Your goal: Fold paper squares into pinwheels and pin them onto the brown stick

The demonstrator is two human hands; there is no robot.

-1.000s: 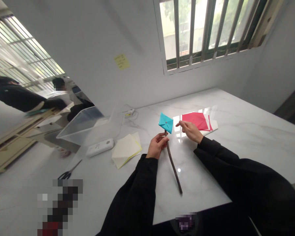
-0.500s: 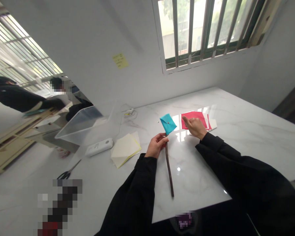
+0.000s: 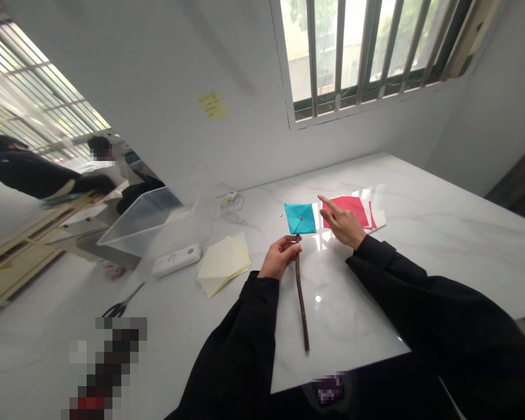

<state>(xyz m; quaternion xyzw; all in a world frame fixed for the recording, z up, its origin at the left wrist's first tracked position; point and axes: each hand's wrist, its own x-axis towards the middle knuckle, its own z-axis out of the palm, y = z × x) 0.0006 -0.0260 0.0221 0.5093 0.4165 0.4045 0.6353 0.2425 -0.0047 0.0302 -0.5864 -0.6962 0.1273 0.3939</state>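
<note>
A blue paper pinwheel (image 3: 300, 219) with a small red dot at its centre is fixed to the top of a brown stick (image 3: 301, 291). My left hand (image 3: 282, 256) pinches that stick just below the blue paper, and the stick's lower end reaches toward the front of the table. To the right of the pinwheel is my right hand (image 3: 342, 221), holding nothing, its index finger stretched out and apart from the blue paper. Red paper sheets (image 3: 350, 210) lie on the table behind and beneath my right hand, partly hidden by it.
Left of my hands lie cream and yellow paper sheets (image 3: 223, 265), a white oblong device (image 3: 176, 260) and scissors (image 3: 122, 303). A clear plastic bin (image 3: 144, 219) stands farther left. A cable with a small plug (image 3: 230, 198) is near the wall. Two people are at the far left.
The blue paper pinwheel has turned, so its edges now sit nearly level. My right hand has straightened its index finger and shifted slightly left. My left hand keeps its place on the stick.
</note>
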